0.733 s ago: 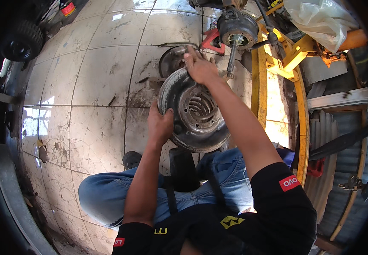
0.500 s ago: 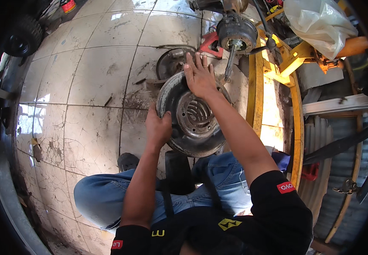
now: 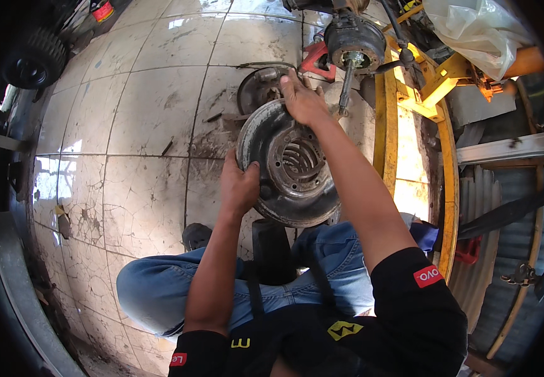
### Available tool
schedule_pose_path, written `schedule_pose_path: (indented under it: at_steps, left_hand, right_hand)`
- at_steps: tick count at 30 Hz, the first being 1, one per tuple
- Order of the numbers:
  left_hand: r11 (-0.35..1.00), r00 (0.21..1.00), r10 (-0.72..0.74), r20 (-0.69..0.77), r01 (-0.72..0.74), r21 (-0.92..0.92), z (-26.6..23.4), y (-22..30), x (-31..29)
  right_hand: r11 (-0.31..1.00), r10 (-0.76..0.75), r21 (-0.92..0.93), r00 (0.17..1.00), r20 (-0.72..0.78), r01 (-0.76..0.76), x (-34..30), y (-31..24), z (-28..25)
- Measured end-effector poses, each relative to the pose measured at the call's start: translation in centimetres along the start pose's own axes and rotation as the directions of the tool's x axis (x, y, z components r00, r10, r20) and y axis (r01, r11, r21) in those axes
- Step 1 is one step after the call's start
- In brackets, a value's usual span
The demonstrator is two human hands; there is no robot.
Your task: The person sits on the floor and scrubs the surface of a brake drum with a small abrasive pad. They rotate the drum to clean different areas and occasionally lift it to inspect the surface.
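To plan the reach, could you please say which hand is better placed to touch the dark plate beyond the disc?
Probably the right hand: it lies at the far edge of the metal disc, nearer the dark plate; the left hand grips the disc's left edge, farther off.

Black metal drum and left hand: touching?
Touching. The head view shows the left hand at the drum's left edge, thumb lapped over the rim.

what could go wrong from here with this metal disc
The disc could slip if the left hand loses its rim. If it tips away from the person, the right hand, at its upper edge, might get pinched against the dark plate just beyond.
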State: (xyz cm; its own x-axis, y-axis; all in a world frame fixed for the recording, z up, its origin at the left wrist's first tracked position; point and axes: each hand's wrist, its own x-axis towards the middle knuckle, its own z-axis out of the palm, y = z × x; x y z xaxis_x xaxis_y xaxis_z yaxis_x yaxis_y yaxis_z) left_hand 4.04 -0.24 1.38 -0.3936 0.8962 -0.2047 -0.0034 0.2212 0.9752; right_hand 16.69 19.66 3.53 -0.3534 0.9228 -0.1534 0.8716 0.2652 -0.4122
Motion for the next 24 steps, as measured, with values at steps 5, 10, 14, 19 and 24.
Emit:
schedule_pose_path:
  at_steps: [5, 10, 14, 19, 24]
  left_hand:
    - [0.993, 0.994, 0.094, -0.048, -0.091, 0.07, 0.9, -2.0, 1.0]
    - [0.999, 0.999, 0.023, 0.039, -0.022, -0.026, 0.0, 0.1, 0.2]
    - [0.998, 0.999, 0.05, 0.006, -0.049, -0.041, 0.8, -0.5, 0.5]
    - [0.993, 0.994, 0.09, -0.059, -0.085, 0.087, 0.8, -0.4, 0.1]
    - [0.999, 1.0, 0.026, 0.002, -0.026, 0.043, 0.0, -0.3, 0.3]
  right_hand:
    - [0.996, 0.064, -0.068, 0.995, 0.076, -0.058, -0.4, -0.2, -0.9]
    - [0.996, -0.076, -0.047, 0.997, -0.02, 0.075, -1.6, -1.4, 1.0]
    - [0.988, 0.135, -0.102, 0.96, 0.245, -0.113, 1.3, -0.2, -2.1]
    - [0.994, -0.097, -0.064, 0.993, -0.067, 0.093, -2.9, -0.9, 1.0]
    - [0.991, 0.132, -0.059, 0.962, 0.239, -0.122, 0.6, -2.3, -2.2]
